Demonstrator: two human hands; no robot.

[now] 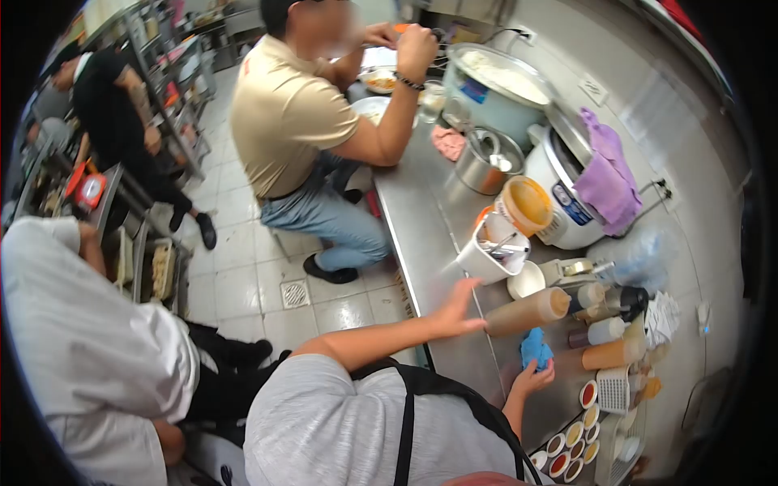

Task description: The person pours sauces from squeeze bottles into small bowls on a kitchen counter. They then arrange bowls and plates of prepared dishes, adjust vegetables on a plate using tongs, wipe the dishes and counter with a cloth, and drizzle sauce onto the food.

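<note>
My left hand (456, 314) reaches over the steel table with its fingers apart, slightly blurred. Nothing is in it. Just beyond its fingertips a tall container of brown sauce (523, 314) stands on the table; I cannot tell whether they touch. My right hand (535, 378) grips a crumpled blue cloth (536, 350) close to the tabletop. Small cups of red, yellow and brown sauces (575, 434) stand grouped beyond that hand, near the bottom of the view. A white holder with utensils (491, 253) and a white bowl (527, 280) are past my left hand.
Along the wall stand squeeze bottles (606, 330), a white basket (613, 390), a rice cooker (567, 194) with a purple cloth (604, 174), an orange-rimmed tub (523, 206) and a metal pot (489, 162). A person in a beige shirt (296, 109) sits at the table's far end. Others stand behind me.
</note>
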